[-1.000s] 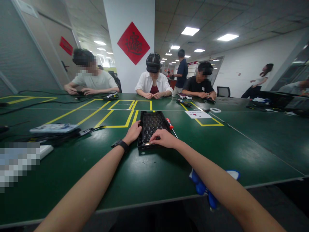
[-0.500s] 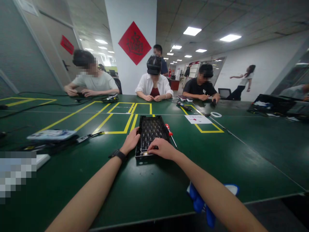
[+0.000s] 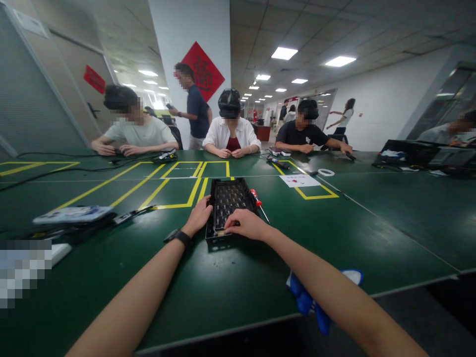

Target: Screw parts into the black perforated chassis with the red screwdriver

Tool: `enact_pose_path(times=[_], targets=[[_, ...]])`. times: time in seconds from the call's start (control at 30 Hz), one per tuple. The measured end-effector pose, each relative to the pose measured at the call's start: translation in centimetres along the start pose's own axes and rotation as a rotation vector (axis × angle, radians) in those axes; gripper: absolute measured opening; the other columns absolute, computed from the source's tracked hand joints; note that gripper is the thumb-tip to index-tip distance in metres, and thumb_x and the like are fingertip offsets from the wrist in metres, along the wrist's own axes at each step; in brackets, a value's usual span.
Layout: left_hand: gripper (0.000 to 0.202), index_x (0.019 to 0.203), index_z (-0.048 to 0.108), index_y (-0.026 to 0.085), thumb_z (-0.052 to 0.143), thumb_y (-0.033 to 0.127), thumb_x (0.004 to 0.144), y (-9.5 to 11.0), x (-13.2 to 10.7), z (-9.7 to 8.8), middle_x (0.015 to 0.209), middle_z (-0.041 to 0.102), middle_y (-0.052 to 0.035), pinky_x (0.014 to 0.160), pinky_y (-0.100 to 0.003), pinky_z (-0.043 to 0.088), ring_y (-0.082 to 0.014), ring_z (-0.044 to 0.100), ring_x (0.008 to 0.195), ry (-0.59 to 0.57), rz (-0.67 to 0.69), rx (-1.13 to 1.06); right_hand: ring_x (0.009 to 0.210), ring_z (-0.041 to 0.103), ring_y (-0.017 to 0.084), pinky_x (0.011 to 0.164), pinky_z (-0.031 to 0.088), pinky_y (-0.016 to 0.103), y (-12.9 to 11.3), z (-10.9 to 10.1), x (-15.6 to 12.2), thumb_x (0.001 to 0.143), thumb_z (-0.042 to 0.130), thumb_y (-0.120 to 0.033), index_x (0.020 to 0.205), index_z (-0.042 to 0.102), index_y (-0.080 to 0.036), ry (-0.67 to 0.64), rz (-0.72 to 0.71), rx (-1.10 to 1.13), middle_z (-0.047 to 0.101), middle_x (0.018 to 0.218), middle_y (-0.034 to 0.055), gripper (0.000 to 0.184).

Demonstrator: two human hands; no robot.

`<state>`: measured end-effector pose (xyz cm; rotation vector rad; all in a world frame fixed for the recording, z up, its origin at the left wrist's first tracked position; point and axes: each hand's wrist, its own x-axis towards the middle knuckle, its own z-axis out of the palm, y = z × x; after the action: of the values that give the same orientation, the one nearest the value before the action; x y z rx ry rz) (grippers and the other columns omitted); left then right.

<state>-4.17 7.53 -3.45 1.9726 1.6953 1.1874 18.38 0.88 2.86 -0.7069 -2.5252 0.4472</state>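
Note:
A black bit case (image 3: 232, 194) with rows of small metal bits lies on the green table in front of me. My left hand (image 3: 199, 215) holds the case by its left edge, with the fingertips partly hidden behind the wall. Over the near end of the case, the fingers of my right hand (image 3: 247, 224) are pinched together beside a small pale-yellow piece (image 3: 220, 232). Whatever lies between those fingertips is too small to make out. A screwdriver (image 3: 256, 197) with a red and white handle rests along the right side of the case.
A blue and white glove (image 3: 303, 296) lies at the table's front edge, under my right forearm. Light-blue flat boxes (image 3: 74, 214) and cables are on the left. Yellow tape, a paper sheet (image 3: 299, 181) and a white ring (image 3: 326, 172) lie farther off. Several people sit opposite.
My view has shifted slightly. Both hands stay at the case, the right one still pinched at its near end. A standing person behind has walked left; a seated person's arm reaches farther right.

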Motion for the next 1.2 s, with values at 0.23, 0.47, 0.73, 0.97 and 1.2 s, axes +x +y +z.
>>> enact_pose_path(times=[0.23, 0.47, 0.73, 0.97, 1.2], targets=[[0.056, 0.13, 0.044, 0.014, 0.041, 0.019, 0.074, -0.21, 0.11, 0.07, 0.132, 0.05, -0.0125, 0.105, -0.042, 0.034, -0.0246, 0.048, 0.12, -0.014, -0.01, -0.003, 0.084, 0.061, 0.015, 0.079, 0.042, 0.026, -0.08, 0.02, -0.09, 0.079, 0.064, -0.03, 0.084, 0.072, -0.018, -0.006, 0.003, 0.007, 0.07, 0.085, 0.0038, 0.016], [0.055, 0.128, 0.046, 0.015, 0.042, 0.019, 0.073, -0.09, -0.06, 0.05, 0.13, 0.052, -0.0109, 0.106, -0.043, 0.033, -0.0244, 0.048, 0.12, 0.006, -0.007, -0.031, 0.083, 0.063, 0.015, 0.079, 0.043, 0.025, 0.34, -0.03, 0.02, 0.077, 0.065, -0.032, 0.086, 0.073, -0.018, -0.04, 0.004, 0.072, 0.071, 0.085, 0.004, 0.018], [0.055, 0.129, 0.045, 0.01, 0.04, 0.02, 0.075, -0.38, 0.12, 0.07, 0.129, 0.052, -0.0145, 0.104, -0.042, 0.035, -0.0249, 0.049, 0.119, 0.009, 0.026, 0.004, 0.083, 0.063, 0.014, 0.078, 0.043, 0.024, -0.06, 0.13, 0.04, 0.076, 0.066, -0.03, 0.083, 0.073, -0.018, -0.026, 0.018, 0.053, 0.071, 0.085, 0.0035, 0.016], [0.054, 0.127, 0.048, 0.014, 0.043, 0.018, 0.073, -0.39, 0.08, 0.02, 0.128, 0.053, -0.011, 0.106, -0.043, 0.033, -0.0256, 0.047, 0.12, -0.001, 0.014, -0.027, 0.081, 0.062, 0.014, 0.078, 0.043, 0.025, 0.0, 0.29, -0.1, 0.078, 0.065, -0.028, 0.084, 0.072, -0.017, -0.006, -0.015, 0.058, 0.071, 0.084, 0.0036, 0.014], [0.056, 0.129, 0.045, 0.013, 0.042, 0.021, 0.074, -0.62, 0.16, 0.15, 0.129, 0.051, -0.0121, 0.104, -0.043, 0.035, -0.0258, 0.048, 0.118, -0.017, -0.004, -0.004, 0.081, 0.063, 0.014, 0.08, 0.043, 0.026, 0.02, 0.39, -0.24, 0.073, 0.07, -0.026, 0.084, 0.07, -0.016, 0.052, 0.01, 0.11, 0.071, 0.083, 0.0035, 0.015]])
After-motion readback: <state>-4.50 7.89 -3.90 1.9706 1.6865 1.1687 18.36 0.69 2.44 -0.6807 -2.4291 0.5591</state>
